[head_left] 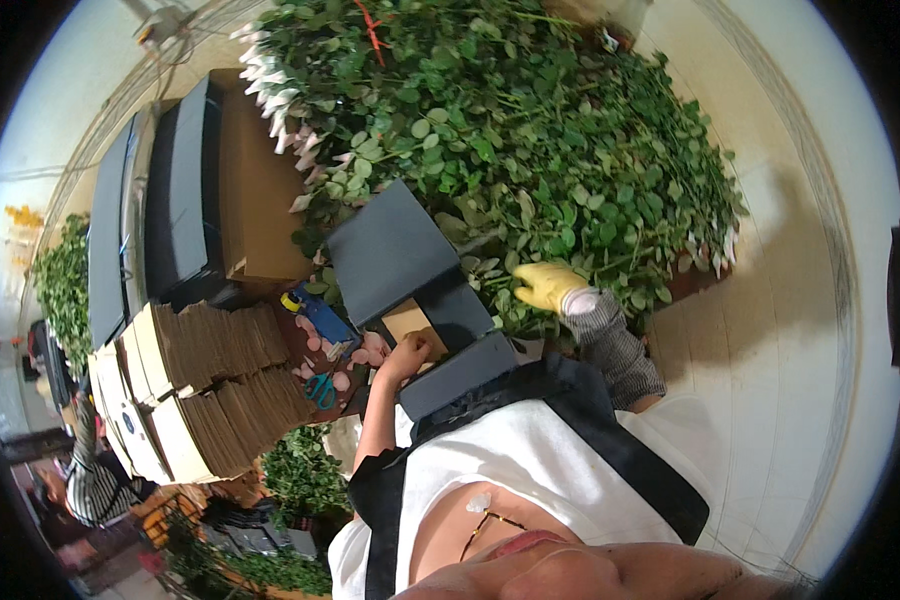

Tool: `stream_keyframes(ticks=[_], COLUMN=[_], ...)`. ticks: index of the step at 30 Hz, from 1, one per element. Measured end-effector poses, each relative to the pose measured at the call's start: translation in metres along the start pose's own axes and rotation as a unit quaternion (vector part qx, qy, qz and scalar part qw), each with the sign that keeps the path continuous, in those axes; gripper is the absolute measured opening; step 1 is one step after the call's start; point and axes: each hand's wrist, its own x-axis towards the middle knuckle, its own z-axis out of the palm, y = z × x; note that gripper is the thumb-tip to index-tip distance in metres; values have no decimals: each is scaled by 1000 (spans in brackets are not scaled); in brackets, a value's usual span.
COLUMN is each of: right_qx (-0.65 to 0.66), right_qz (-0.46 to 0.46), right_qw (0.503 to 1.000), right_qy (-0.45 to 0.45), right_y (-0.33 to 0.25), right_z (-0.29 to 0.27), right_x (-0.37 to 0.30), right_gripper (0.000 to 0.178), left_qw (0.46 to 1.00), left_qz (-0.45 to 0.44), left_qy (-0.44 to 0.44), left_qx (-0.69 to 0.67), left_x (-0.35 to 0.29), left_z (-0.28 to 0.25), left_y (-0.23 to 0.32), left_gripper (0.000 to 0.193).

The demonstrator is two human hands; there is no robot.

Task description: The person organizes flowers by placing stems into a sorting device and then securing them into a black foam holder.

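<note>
A dark grey flip-lid box (457,378) stands open in front of me, its lid (390,250) tilted back toward the foliage. Inside it lies a brown cardboard piece (404,318). My bare left hand (407,356) is over the box, fingers curled at the near edge of that cardboard; the fingertips are partly hidden. My right hand (548,287), in a yellow glove with a checked sleeve, is over the edge of the leaves to the right of the box. Its fingers are apart, with no stem visibly held. A big heap of leafy green stems (530,150) with pale wrapped heads fills the far side.
At left rise stacks of folded brown cardboard (220,350), with large dark boxes (180,180) behind. Teal scissors (320,390), a blue tape dispenser (322,320) and pink petals (370,350) lie beside the box. Someone in a striped top (95,490) is at lower left.
</note>
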Motion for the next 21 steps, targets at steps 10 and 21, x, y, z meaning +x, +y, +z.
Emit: stream_keyframes(ticks=[10,21], right_qx=[-159,-76], right_qz=[-324,-145], right_qw=[927,819], right_qy=[104,550], right_y=[-156,-125], right_z=[10,-219], right_x=[96,267], right_gripper=[38,50], left_qw=[1000,999], left_qz=[9,15], left_qy=[-6,46], left_qx=[1,-19], left_x=[3,-2], left_z=[8,26], left_y=[-29,-41], left_gripper=[39,33])
